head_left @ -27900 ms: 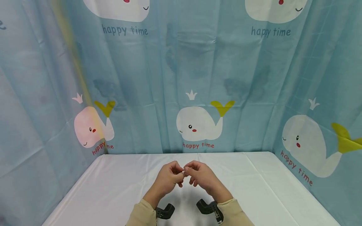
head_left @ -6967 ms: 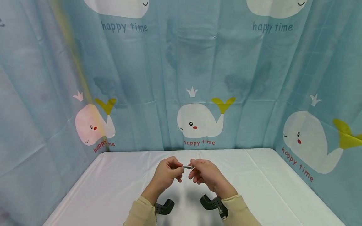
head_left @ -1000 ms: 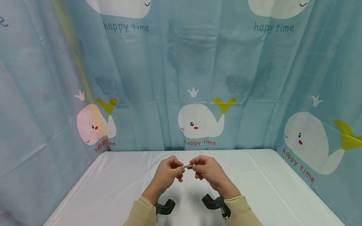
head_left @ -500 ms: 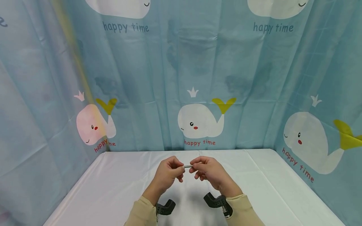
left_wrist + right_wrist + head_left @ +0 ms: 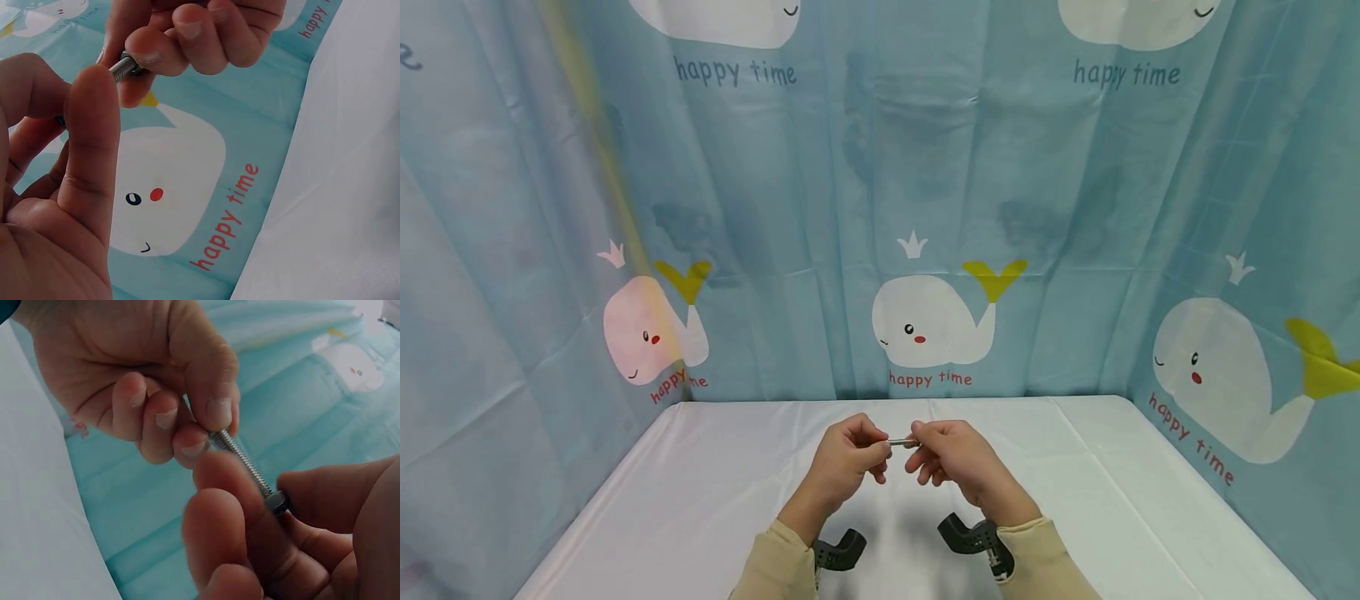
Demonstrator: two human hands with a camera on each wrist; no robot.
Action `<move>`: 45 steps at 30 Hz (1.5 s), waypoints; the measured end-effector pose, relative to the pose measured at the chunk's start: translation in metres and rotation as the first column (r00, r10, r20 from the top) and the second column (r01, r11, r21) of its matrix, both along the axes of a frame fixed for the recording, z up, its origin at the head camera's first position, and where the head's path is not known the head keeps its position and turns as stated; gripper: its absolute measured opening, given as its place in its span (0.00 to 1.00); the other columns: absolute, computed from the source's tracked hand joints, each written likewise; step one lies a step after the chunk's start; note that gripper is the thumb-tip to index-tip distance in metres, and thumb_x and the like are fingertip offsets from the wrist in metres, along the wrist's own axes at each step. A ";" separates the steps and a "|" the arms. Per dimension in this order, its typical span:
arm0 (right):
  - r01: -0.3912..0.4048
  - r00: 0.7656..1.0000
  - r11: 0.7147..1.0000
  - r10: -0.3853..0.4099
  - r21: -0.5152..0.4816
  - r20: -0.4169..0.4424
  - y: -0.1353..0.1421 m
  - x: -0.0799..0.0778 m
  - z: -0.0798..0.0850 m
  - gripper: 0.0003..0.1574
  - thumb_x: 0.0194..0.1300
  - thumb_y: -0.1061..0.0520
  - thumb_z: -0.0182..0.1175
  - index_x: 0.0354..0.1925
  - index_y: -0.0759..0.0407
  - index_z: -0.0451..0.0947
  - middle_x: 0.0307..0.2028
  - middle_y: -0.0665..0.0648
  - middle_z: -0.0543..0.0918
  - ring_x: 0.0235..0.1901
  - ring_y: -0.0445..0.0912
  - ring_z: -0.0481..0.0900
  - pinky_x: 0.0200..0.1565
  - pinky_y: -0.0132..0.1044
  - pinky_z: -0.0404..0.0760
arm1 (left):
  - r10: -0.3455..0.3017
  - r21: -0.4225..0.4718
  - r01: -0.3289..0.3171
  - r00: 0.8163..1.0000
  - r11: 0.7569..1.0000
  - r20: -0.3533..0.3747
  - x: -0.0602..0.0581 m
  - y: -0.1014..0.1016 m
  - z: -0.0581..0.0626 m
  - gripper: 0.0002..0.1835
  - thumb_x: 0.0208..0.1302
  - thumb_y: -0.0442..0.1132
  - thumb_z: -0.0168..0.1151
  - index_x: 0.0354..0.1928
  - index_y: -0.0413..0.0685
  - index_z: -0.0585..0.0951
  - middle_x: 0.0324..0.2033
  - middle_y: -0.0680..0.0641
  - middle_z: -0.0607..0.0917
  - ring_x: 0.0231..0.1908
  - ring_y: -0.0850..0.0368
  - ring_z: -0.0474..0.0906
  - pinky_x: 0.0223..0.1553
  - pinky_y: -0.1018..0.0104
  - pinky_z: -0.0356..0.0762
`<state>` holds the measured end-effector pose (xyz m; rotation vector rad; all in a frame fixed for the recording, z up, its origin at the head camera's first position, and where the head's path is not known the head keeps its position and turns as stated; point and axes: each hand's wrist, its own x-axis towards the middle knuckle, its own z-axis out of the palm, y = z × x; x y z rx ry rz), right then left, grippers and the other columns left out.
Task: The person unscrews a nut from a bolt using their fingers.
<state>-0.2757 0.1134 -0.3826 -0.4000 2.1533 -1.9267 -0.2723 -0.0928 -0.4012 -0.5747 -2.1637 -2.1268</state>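
A thin silver threaded bolt (image 5: 245, 461) lies roughly level in the air between both hands, above the table. My left hand (image 5: 842, 458) pinches one end between thumb and fingertips, hiding that end. Around the other end sits a small hex nut (image 5: 276, 501), darker in the right wrist view. The thumb and fingertips of my right hand (image 5: 958, 462) hold this nut (image 5: 132, 64), the thumb uppermost in the head view. Bare thread shows between the two hands. The right hand's other fingers are loosely bent below the bolt.
A white cloth covers the table (image 5: 700, 500) beneath the hands. Behind and at both sides hangs a blue curtain (image 5: 790, 333) printed with whales. Each wrist carries a black camera mount (image 5: 841, 550), below beige sleeves (image 5: 1048, 558).
The right thumb has rolled upward and back over the nut since half a second ago. The left hand keeps its pinch almost unmoved. Much earlier, the hands were closer together, with less metal showing.
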 end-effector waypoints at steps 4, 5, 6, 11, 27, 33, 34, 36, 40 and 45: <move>0.008 1.000 1.000 -0.009 -0.009 -0.026 -0.001 -0.001 0.000 0.17 0.71 0.51 0.60 0.44 0.65 0.82 0.31 0.61 0.86 0.23 0.46 0.79 0.26 0.33 0.76 | -0.002 0.002 0.003 1.000 1.000 -0.007 0.000 0.000 0.000 0.08 0.63 0.27 0.62 0.31 0.49 0.80 0.25 0.40 0.81 0.23 0.49 0.78 0.28 0.57 0.85; 0.006 1.000 1.000 -0.007 -0.018 -0.027 -0.002 -0.001 0.000 0.15 0.70 0.54 0.61 0.45 0.66 0.82 0.33 0.61 0.86 0.23 0.47 0.79 0.26 0.33 0.76 | -0.003 0.002 0.003 1.000 1.000 -0.006 0.000 0.000 0.000 0.08 0.63 0.27 0.62 0.31 0.49 0.80 0.26 0.40 0.81 0.23 0.49 0.78 0.28 0.57 0.85; 0.001 1.000 1.000 -0.002 -0.029 -0.027 -0.002 -0.001 0.000 0.14 0.69 0.56 0.61 0.47 0.66 0.81 0.36 0.61 0.86 0.24 0.47 0.79 0.26 0.33 0.76 | -0.004 0.002 0.004 1.000 1.000 -0.005 0.000 0.000 0.000 0.08 0.63 0.27 0.62 0.31 0.49 0.80 0.26 0.38 0.81 0.23 0.49 0.78 0.28 0.57 0.85; -0.009 1.000 0.999 0.010 -0.044 0.020 0.000 0.000 0.001 0.21 0.70 0.49 0.61 0.52 0.65 0.80 0.40 0.63 0.87 0.23 0.48 0.80 0.25 0.33 0.75 | -0.001 -0.001 0.001 1.000 1.000 0.003 0.000 -0.001 -0.001 0.07 0.63 0.26 0.61 0.32 0.47 0.81 0.28 0.35 0.80 0.23 0.49 0.78 0.29 0.54 0.85; 0.012 0.998 0.998 -0.016 -0.066 -0.056 -0.002 0.000 0.002 0.12 0.68 0.61 0.61 0.46 0.69 0.79 0.38 0.63 0.86 0.23 0.46 0.77 0.26 0.32 0.74 | -0.002 0.001 0.002 1.000 1.000 0.013 0.000 -0.001 0.000 0.02 0.63 0.28 0.63 0.35 0.41 0.80 0.28 0.40 0.81 0.24 0.50 0.78 0.29 0.58 0.85; 0.034 0.992 0.998 -0.040 -0.053 -0.117 -0.003 0.000 0.001 0.08 0.64 0.67 0.60 0.42 0.67 0.82 0.38 0.62 0.85 0.23 0.47 0.78 0.26 0.33 0.76 | -0.006 0.009 0.005 1.000 1.000 0.010 -0.001 -0.001 -0.001 0.02 0.64 0.29 0.64 0.37 0.38 0.79 0.28 0.39 0.81 0.24 0.50 0.78 0.29 0.57 0.85; 0.036 0.992 0.998 -0.042 -0.053 -0.118 -0.003 -0.001 0.001 0.08 0.64 0.67 0.60 0.42 0.67 0.82 0.37 0.62 0.84 0.23 0.48 0.78 0.26 0.33 0.76 | -0.005 0.012 0.005 1.000 1.000 0.012 -0.001 -0.002 -0.001 0.02 0.64 0.29 0.64 0.36 0.38 0.79 0.28 0.39 0.81 0.24 0.50 0.78 0.29 0.57 0.85; 0.040 0.992 0.998 -0.046 -0.054 -0.121 -0.003 -0.002 0.001 0.08 0.64 0.67 0.60 0.41 0.66 0.83 0.37 0.61 0.84 0.24 0.48 0.80 0.26 0.34 0.78 | -0.004 0.014 0.003 1.000 1.000 0.017 -0.001 -0.001 -0.001 0.02 0.63 0.29 0.64 0.36 0.40 0.80 0.29 0.36 0.81 0.24 0.50 0.78 0.29 0.57 0.85; 0.039 0.993 0.996 -0.047 -0.078 -0.104 -0.001 -0.003 0.001 0.09 0.63 0.66 0.61 0.42 0.66 0.82 0.38 0.61 0.84 0.30 0.51 0.84 0.32 0.38 0.83 | -0.002 0.017 0.002 1.000 1.000 0.022 -0.001 -0.002 0.000 0.03 0.63 0.29 0.64 0.35 0.44 0.80 0.29 0.35 0.80 0.24 0.50 0.78 0.29 0.59 0.85; 0.045 0.997 0.984 -0.053 -0.172 -0.047 0.006 -0.006 -0.004 0.11 0.65 0.66 0.63 0.46 0.70 0.80 0.47 0.65 0.83 0.44 0.55 0.85 0.46 0.44 0.84 | -0.015 0.024 0.014 0.998 1.000 0.054 -0.002 -0.006 -0.005 0.02 0.65 0.29 0.63 0.36 0.42 0.80 0.30 0.38 0.82 0.25 0.51 0.78 0.30 0.59 0.85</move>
